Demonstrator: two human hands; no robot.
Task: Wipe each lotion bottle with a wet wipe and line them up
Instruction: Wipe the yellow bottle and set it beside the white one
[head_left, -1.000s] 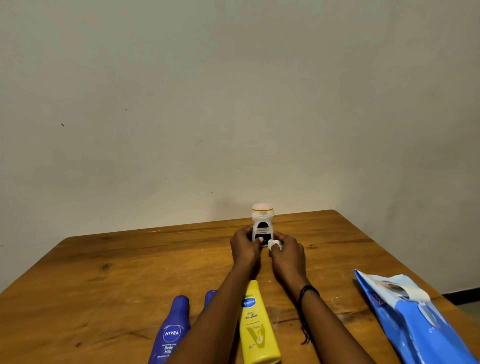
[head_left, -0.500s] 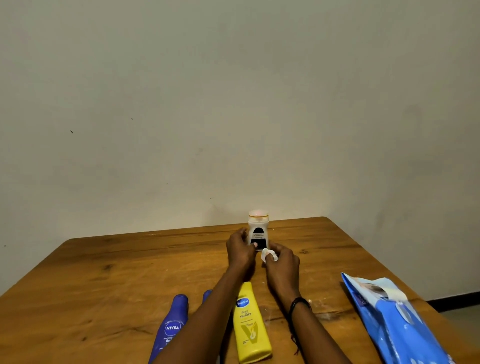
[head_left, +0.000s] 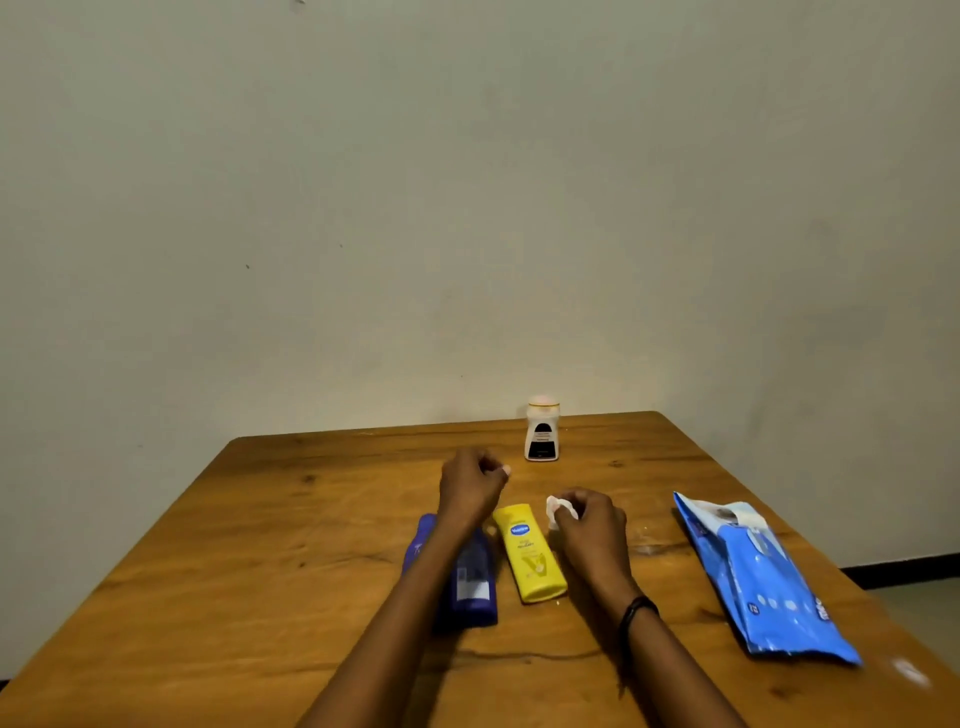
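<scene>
A: Right hand (head_left: 589, 522) is pinched around a small crumpled wet wipe (head_left: 556, 510), hovering just beside the cap end of the yellow bottle (head_left: 529, 553). Left hand (head_left: 471, 486) is loosely curled, nothing in it, above the desk (head_left: 260, 545) between the yellow bottle and the far edge.

B: Change since the previous frames?

A: Half a second ago both hands were at the small white bottle (head_left: 542, 432), the left gripping it. Now both have pulled back toward the person. That bottle stands upright and alone near the far edge, well apart from the hands.

B: Reading for the task?

A: Judged: first bottle is wiped and placed, starting the line. Yellow one looks next. It lies flat mid-desk; a dark blue bottle (head_left: 470, 582) lies just beside it on the left, partly under the left forearm. A second blue bottle may sit behind it; cannot tell.

B: Legible text?

A: Yellow bottle carries a blue oval Vaseline badge. Print on the white bottle's black label, the blue bottle and the blue wipes pack (head_left: 761, 577), near the right edge, is too small to read.
</scene>
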